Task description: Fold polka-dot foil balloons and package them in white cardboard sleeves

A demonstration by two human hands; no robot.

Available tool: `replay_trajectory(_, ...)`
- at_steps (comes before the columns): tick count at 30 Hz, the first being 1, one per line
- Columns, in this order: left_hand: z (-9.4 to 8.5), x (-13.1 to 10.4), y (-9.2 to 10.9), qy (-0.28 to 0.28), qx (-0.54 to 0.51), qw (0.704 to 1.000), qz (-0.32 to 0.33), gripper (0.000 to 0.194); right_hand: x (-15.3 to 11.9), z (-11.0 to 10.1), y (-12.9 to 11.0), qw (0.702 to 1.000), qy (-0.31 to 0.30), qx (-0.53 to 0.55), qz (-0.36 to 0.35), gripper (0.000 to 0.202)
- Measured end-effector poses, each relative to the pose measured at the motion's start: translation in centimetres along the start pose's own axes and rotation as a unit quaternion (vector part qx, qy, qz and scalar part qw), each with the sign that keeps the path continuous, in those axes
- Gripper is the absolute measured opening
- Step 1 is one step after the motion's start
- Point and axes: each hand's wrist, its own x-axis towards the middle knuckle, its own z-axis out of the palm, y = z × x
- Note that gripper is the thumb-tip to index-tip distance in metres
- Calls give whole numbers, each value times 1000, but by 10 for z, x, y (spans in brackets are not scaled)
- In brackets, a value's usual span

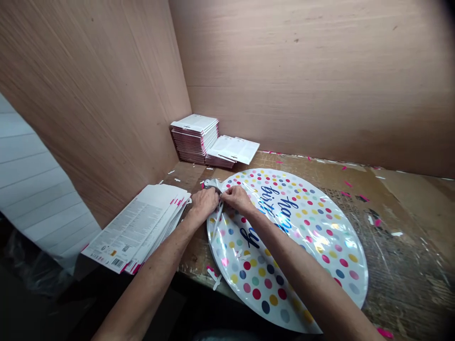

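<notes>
A large round white foil balloon [320, 222] with coloured dots and blue lettering lies flat on the worktop, its lower edge past the front. At its left edge, my left hand [206, 201] is closed around the balloon's crumpled whitish tail. My right hand [235, 196] pinches the same tail just beside it, fingertips together. A thin pale strip hangs down from between the hands over the balloon. Exactly how the tail is folded under the fingers is hidden.
Printed white cards [124, 227] lie fanned at the left front. Stacked cards [194, 137] stand in the back corner, with loose cards [236, 149] beside them. Wooden panels [302, 71] rise behind and at left. Pink and white scraps dot the brown worktop [398, 265].
</notes>
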Motion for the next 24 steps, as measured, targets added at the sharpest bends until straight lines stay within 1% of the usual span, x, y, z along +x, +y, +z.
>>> replay_trajectory(2, 4, 2, -1, 4, 15, 1000, -4, 44, -7, -8, 0, 999, 26, 41, -8, 25)
replay_trajectory(4, 7, 2, -3, 8, 28, 1000, -2, 46, -18, -22, 3, 995, 52, 86, -12, 30)
replay_trajectory(6, 7, 2, -4, 6, 40, 999, 1, 47, -33, -42, 10, 989, 69, 127, -13, 35)
replay_trajectory(8, 3, 3, -4, 1, 50, 999, 3, 45, -52, -65, 20, 980, 86, 182, 5, 38)
replay_trajectory(9, -1, 4, -3, -1, 55, 998, 4, 44, -63, -76, 26, 972, 95, 213, 24, 39)
replay_trajectory(11, -12, 4, 4, -1, 61, 998, 6, 40, -85, -97, 40, 955, 108, 263, 85, 39)
replay_trajectory(12, -18, 3, 10, 1, 63, 998, 8, 38, -97, -108, 47, 948, 111, 273, 119, 38)
replay_trajectory(14, -28, -2, 25, 11, 60, 998, 24, 35, -118, -127, 63, 943, 106, 261, 179, 35)
replay_trajectory(16, -30, -13, 41, 23, 32, 996, 84, 38, -135, -148, 78, 943, 86, 231, 224, 34)
replay_trajectory(18, -23, -28, 52, 20, -13, 983, 180, 44, -147, -168, 94, 944, 59, 201, 255, 37)
replay_trajectory(19, -17, -36, 53, 9, -33, 973, 227, 51, -151, -177, 103, 944, 50, 192, 264, 39)
replay_trajectory(21, -3, -53, 45, -26, -51, 956, 289, 74, -157, -193, 119, 943, 36, 177, 280, 43)
replay_trajectory(23, 5, -69, 24, -77, -59, 946, 308, 87, -162, -209, 137, 944, 10, 147, 297, 44)
replay_trajectory(24, 4, -75, 10, -115, -62, 942, 309, 92, -165, -219, 145, 945, -8, 125, 302, 43)
